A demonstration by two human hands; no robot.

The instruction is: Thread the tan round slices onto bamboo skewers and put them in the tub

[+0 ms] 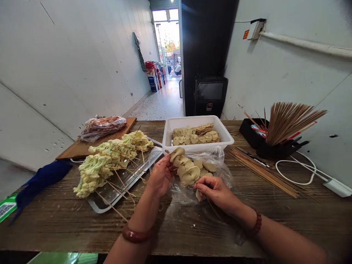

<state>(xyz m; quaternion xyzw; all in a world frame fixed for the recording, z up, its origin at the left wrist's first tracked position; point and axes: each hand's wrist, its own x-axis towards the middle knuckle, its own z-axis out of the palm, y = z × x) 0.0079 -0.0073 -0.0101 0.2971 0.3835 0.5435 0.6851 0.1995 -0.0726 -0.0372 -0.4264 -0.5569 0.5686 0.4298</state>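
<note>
My left hand (161,174) has its fingers closed at the far end of a skewer of pale, thin round slices (189,175), touching the endmost slice. Pinched between thumb and fingers, the near end of that skewer is in my right hand (213,190), and a thin stick trails toward me below it. More loose slices (209,167) lie just behind, on a clear plastic bag (178,196) spread over the table. Exactly what kind of food the slices are, I cannot tell. Finished-looking skewers of similar slices (185,139) lie in a white plastic tub (227,141) beyond my hands.
Cauliflower skewers (110,159) cover a metal tray (103,209) at left, sticks pointing toward me. Behind it, bagged meat (103,128) rests on a wooden board (129,126). Loose bamboo sticks (266,174), a black holder of sticks (275,150) and a white cable (295,181) are at right.
</note>
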